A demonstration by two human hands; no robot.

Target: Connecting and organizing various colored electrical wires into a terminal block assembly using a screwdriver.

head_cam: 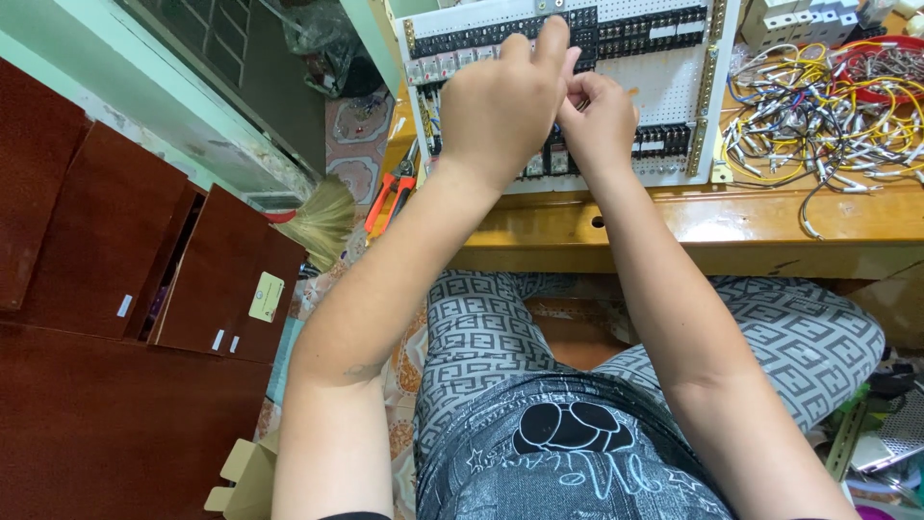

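Both hands up on white perforated panel (664, 82) lying on wooden surface (770, 217). Left hand (505, 101) curled over black terminal rows (635, 34), right hand (599, 120) pinched shut on something tiny; can't tell what either grip holds. Risk: fingers block view, so wrong terminal likely; elbow could snag loose wire pile (818, 120), cutters (393, 188) near edge may drop

Bare forearms are seen, sleeves absent. Grey trousers (799, 337) with white geometric pattern are worn; dark grey shirt (568, 453) with black-and-white print.
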